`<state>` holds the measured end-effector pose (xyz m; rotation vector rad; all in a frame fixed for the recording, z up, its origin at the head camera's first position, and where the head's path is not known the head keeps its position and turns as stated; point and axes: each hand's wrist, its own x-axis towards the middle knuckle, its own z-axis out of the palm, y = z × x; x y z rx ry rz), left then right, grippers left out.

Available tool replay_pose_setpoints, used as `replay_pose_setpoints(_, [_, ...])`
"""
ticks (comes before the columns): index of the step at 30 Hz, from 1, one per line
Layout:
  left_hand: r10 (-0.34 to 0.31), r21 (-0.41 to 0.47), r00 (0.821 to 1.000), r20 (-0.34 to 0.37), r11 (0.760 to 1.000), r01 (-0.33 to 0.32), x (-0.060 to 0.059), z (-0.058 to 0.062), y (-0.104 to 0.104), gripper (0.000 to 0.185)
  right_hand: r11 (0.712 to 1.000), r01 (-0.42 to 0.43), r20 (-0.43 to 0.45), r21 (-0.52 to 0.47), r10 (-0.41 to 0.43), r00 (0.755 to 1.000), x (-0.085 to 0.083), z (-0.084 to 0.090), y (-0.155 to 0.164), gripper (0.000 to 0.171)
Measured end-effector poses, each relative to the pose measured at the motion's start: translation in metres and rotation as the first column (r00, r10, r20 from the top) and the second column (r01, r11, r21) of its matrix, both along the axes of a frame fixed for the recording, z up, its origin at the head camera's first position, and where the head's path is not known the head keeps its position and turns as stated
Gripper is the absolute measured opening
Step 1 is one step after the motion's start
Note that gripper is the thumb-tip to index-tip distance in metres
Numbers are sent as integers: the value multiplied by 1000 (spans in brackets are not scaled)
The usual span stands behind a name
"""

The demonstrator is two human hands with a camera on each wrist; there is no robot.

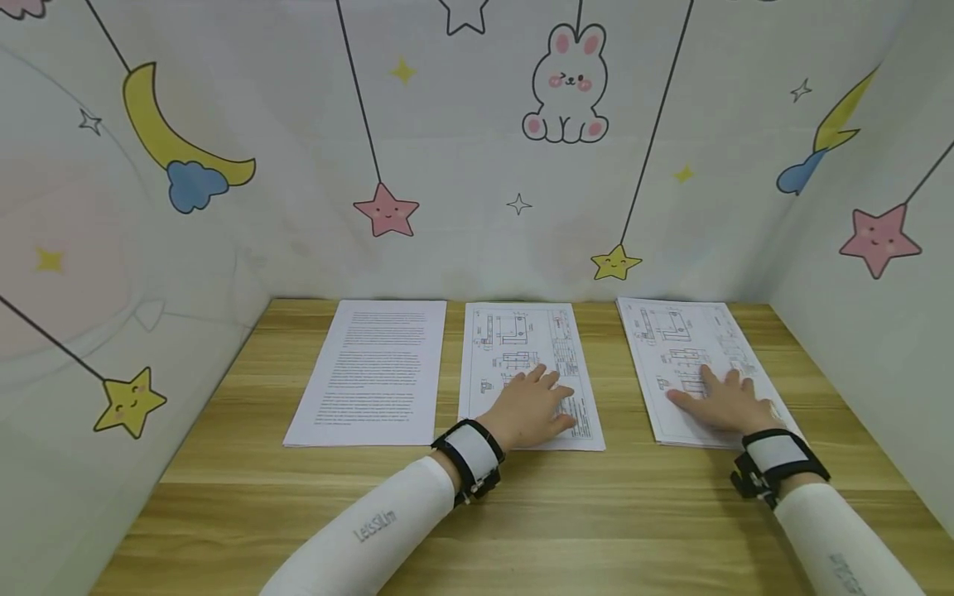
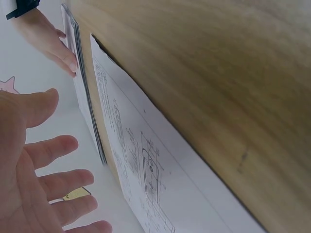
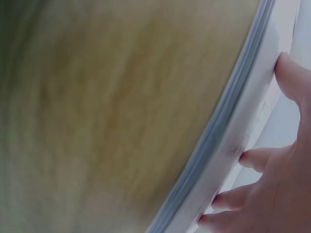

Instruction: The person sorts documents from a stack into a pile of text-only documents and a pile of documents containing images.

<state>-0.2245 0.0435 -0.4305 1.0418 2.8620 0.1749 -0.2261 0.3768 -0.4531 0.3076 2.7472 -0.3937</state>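
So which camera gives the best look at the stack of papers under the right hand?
The head view: it shows the whole right stack with its drawings, the right hand flat on it. The right wrist view shows only its blurred edge up close. The left wrist view catches it edge-on, far off.

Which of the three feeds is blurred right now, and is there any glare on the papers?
Head view: sharp, evenly lit, no glare; the print under the left hand is legible. Left wrist view: middle sheet fairly crisp, soft shadows. Right wrist view: heavily blurred; the wooden table smears, and the stack's edge by the right hand is soft.
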Motion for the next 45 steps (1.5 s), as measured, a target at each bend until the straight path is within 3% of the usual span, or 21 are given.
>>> replay_pose_setpoints(16, [-138,-35,989,46,990,139,12,7,33,52,998,-47,-21,36,48,999,4,-1,-25,113])
replay_pose_setpoints(31, [-252,-89,967,25,963,253,24,-5,68,53,997,-82,-56,1,82,995,1,4,-19,105])
replay_pose_setpoints(38, [-288,-117,957,14,950,288,27,-10,81,55,1000,-19,-31,-2,19,999,3,14,5,98])
replay_pose_setpoints(45, [-286,-119,954,93,948,295,33,-11,90,55,996,90,-26,-9,-90,996,6,11,23,100])
